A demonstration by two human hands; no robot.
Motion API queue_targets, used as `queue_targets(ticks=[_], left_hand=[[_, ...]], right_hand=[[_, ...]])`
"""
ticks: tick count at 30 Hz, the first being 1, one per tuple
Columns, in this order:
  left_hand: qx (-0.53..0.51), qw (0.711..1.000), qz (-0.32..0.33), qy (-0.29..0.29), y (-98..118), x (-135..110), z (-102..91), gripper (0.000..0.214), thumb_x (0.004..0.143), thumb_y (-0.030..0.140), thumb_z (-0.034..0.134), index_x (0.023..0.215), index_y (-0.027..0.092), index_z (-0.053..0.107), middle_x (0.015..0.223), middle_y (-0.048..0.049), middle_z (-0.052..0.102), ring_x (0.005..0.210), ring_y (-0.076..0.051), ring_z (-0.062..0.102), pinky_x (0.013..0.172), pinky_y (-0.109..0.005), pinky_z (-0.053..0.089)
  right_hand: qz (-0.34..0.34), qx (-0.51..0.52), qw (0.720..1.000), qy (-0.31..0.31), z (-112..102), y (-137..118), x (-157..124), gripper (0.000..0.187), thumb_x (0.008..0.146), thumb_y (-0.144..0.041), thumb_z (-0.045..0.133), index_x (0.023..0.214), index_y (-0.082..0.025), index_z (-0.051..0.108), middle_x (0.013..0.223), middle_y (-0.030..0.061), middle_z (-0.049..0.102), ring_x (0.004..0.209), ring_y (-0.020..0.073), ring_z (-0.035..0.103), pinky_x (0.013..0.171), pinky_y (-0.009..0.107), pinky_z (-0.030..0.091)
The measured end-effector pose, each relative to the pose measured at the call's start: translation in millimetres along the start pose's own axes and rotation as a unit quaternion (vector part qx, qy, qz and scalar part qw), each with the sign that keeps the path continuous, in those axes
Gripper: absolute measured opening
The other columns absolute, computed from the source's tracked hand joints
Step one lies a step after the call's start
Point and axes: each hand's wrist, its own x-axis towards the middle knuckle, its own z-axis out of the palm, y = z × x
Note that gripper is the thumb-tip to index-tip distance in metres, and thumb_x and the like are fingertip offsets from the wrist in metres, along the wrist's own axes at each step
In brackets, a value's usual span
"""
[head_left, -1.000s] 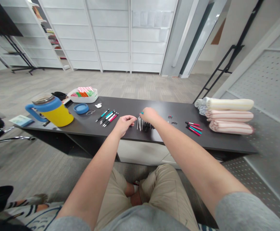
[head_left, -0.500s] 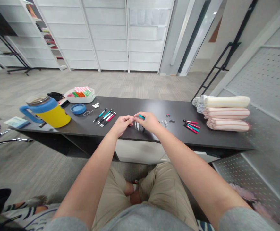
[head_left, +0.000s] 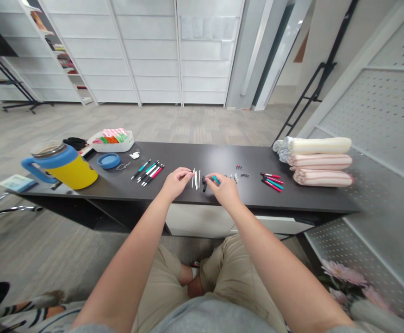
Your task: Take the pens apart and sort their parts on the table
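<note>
My right hand (head_left: 228, 188) grips a teal pen barrel (head_left: 216, 180) between thumb and fingers, close above some black pen parts (head_left: 204, 184). To its left, my left hand (head_left: 176, 183) is closed in a pinch; whatever small thing its fingertips hold is too tiny to make out. Several thin white pen refills (head_left: 196, 179) lie between the two hands. Right of my right hand are small clear or silvery pen pieces (head_left: 236, 177), dark springs or similar bits (head_left: 245, 175), and tiny red and teal pieces (head_left: 239, 166).
Assembled pens (head_left: 148, 173) lie left of my hands, red and teal barrels (head_left: 272, 181) to the right. A yellow and blue mug (head_left: 73, 169), a blue lid (head_left: 108, 160) and a white basket (head_left: 129, 142) stand at the left; rolled towels (head_left: 320, 162) are stacked at the right end.
My hands have moved apart, my right hand going right with the teal barrel. The white refills and black parts between them now show more fully. The view has shifted slightly.
</note>
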Motion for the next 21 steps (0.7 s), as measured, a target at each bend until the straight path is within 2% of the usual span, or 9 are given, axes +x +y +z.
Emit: queue_targets(ticks=[4,8,14,21], left_hand=[[0.116,0.993,0.015,0.007,0,1,5.0,0.024,0.094,0.038,0.066,0.104,0.022,0.08,0.12,-0.0075,0.068,0.097,-0.019,0.067,0.092,-0.034,0.057],[0.17,0.985,0.002,0.016,-4,4,12.9,0.03,0.09,0.041,0.071,0.111,0.021,0.078,0.125,-0.0089,0.063,0.105,-0.021,0.066,0.099,-0.037,0.056],[0.274,0.962,0.0,0.017,-4,10,26.1,0.045,0.086,0.047,0.076,0.12,0.018,0.075,0.127,-0.0124,0.061,0.12,-0.029,0.062,0.112,-0.044,0.049],[0.314,0.949,-0.032,0.018,-4,19,32.3,0.047,0.086,0.048,0.075,0.122,0.019,0.074,0.129,-0.0122,0.061,0.118,-0.03,0.062,0.11,-0.044,0.05]], right_hand=[[0.085,-0.113,0.989,0.033,-24,25,-9,0.027,0.096,-0.044,0.061,0.102,-0.026,0.08,0.081,0.0022,0.076,0.072,0.0189,0.066,0.069,0.028,0.042],[0.125,-0.234,0.964,0.021,-37,36,-11,0.023,0.095,-0.04,0.061,0.1,-0.025,0.078,0.087,0.0064,0.078,0.079,0.0224,0.069,0.069,0.029,0.041],[0.142,-0.335,0.931,0.006,-31,31,-10,0.029,0.099,-0.045,0.056,0.1,-0.023,0.076,0.088,0.0097,0.078,0.081,0.0246,0.072,0.066,0.03,0.039],[0.14,-0.337,0.931,-0.019,-27,28,0,0.028,0.1,-0.046,0.056,0.105,-0.028,0.076,0.092,0.0079,0.078,0.084,0.0254,0.072,0.068,0.03,0.042]])
